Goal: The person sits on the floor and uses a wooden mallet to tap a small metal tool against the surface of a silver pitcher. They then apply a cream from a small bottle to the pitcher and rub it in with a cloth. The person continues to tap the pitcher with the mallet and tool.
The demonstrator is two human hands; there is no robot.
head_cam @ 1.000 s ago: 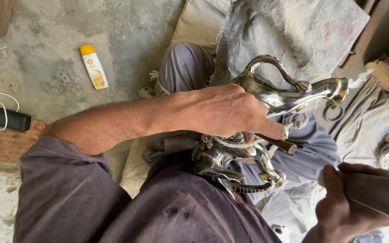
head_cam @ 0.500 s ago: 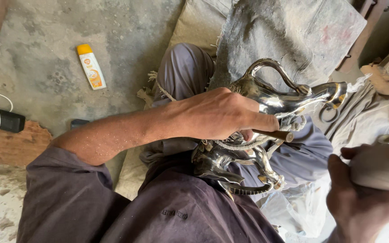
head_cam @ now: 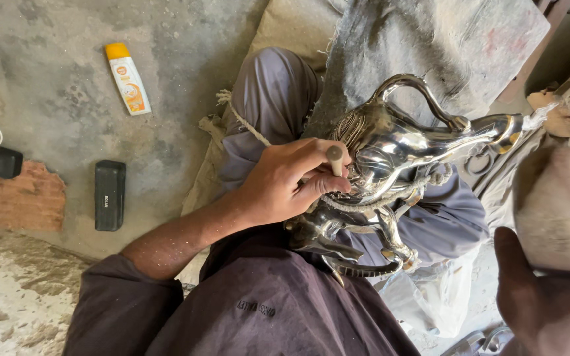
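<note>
Silver ornament sits clenched with a small tool in your left hand. Your right hand grasps a mallet. Left of the ornament lie a white-and-orange tube and black case.

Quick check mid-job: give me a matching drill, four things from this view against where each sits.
Things:
1. left hand
2. right hand
3. yellow-capped tube
4. black case

Places:
a. on the concrete floor beside the brick
b. on the shiny metal piece, gripping a thin tool
c. bottom right, around a pale blurred block
d. on the floor, upper left

Pairs: 1-b, 2-c, 3-d, 4-a
</note>
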